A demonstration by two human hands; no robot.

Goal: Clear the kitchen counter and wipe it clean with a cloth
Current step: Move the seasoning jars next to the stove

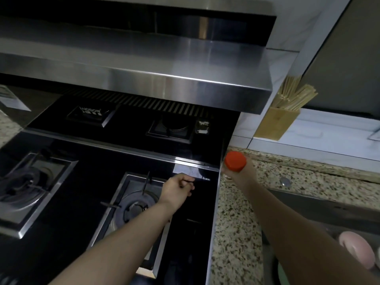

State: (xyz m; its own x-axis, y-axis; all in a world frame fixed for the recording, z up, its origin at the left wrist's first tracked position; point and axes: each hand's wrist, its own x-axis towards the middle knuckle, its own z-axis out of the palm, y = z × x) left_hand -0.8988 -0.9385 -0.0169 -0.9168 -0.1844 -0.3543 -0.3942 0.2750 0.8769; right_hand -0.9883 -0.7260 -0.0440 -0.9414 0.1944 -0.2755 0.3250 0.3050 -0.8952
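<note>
Slippage looks the main risk: the right hand [238, 175] wraps its fingers around a red-capped bottle [235, 161] above the granite counter [236, 223], while the left hand [177, 188], fingers curled, pinches something dark and unidentifiable over the black hob [195, 233].

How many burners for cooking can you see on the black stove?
2. One burner sits on the left side of the black stove; the other burner is in the middle, partly under the left hand. The ones farther back are only reflections.
</note>
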